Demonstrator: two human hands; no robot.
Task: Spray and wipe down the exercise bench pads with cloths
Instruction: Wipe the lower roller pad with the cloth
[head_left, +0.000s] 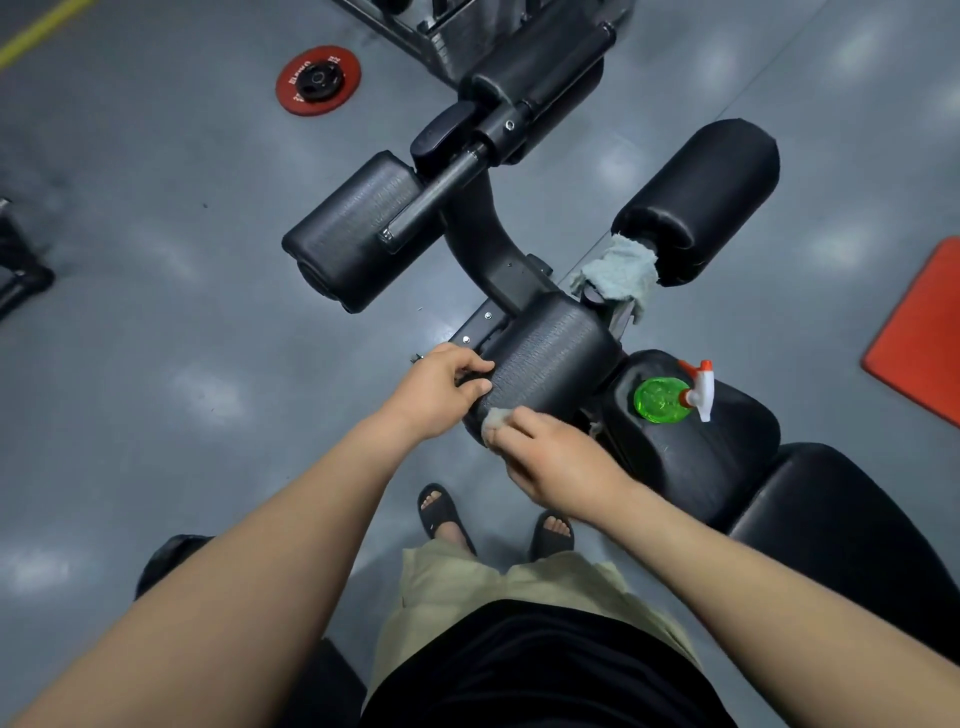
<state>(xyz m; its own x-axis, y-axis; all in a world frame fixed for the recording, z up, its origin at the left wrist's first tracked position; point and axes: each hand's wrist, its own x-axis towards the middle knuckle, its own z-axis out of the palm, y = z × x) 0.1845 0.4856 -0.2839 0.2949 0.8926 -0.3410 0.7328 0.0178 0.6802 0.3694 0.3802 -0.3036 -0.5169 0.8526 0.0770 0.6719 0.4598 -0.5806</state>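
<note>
Grey gym flooring spreads all round, with a red weight plate (318, 79) at 11 o'clock and an orange mat (919, 332) at 3 o'clock. At centre, both hands work the near roller pad (550, 353). The left hand (441, 389) has its fingers curled over the pad's end, bracing it. The right hand (550, 462) has its fingers bunched tight on a small grey cloth (496, 418) pressed to the pad's lower edge. Hard rubbing could shake the frame and topple the green spray bottle (662, 400), which stands upright on the rounded seat pad (701, 467) at 4 o'clock of the roller. It might then roll off and leak. Its liquid level cannot be read from above. A spare cloth (618, 275), pale blue, hangs loosely at 1 o'clock and could slide to the floor.
</note>
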